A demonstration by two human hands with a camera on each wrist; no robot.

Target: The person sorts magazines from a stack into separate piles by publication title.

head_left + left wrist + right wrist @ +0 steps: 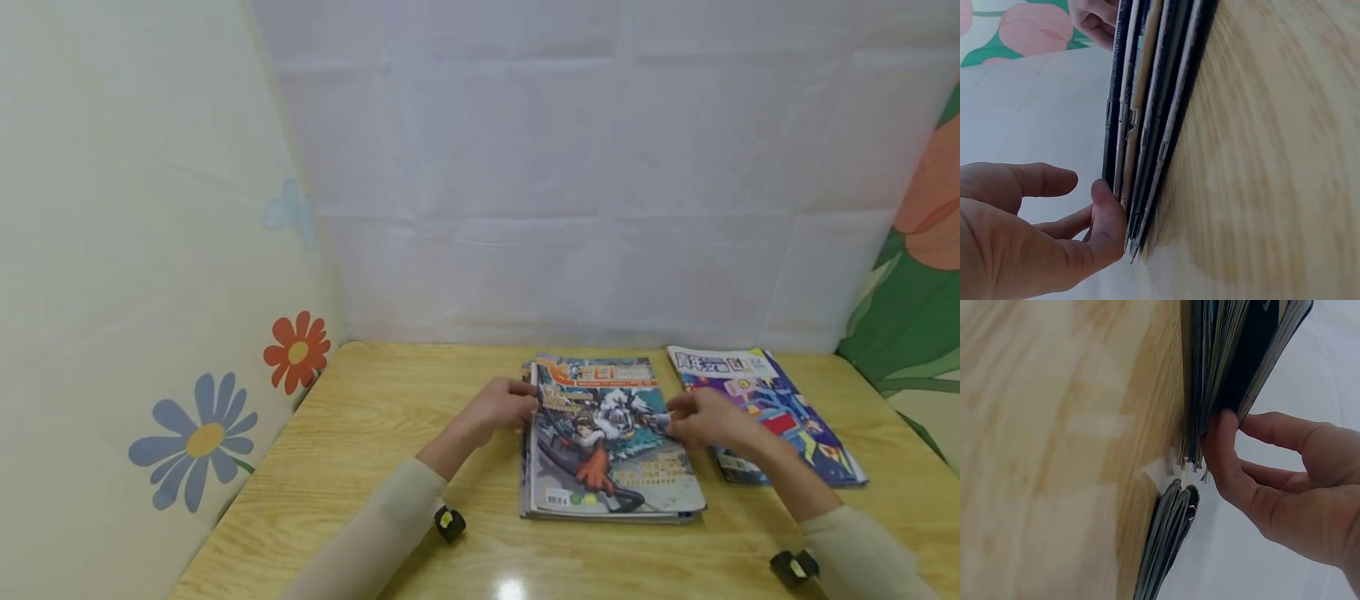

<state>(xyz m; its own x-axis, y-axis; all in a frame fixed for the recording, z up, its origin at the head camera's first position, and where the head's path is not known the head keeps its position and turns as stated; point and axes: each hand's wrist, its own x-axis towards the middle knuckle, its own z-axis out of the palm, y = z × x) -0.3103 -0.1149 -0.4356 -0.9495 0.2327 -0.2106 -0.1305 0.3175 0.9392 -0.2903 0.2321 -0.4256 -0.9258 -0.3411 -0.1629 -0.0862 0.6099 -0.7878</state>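
A stack of magazines (611, 442) lies on the wooden table, its top cover showing a comic-style figure and an orange title. My left hand (504, 406) is at the stack's left side. In the left wrist view a fingertip of the left hand (1041, 237) touches the spines while another digit stays apart from them. At the opposite edge, my right hand (701, 417) pinches the top magazine. The right wrist view has the right hand (1291, 481) with one finger under the raised edge of that top magazine (1277, 353), a gap showing below it.
A second, lower pile of magazines (780, 417) with a purple cover lies at a slant to the right, partly behind the right forearm. White cloth (600, 183) hangs behind the table (375, 417). A flower-patterned wall (150, 250) borders it on the left.
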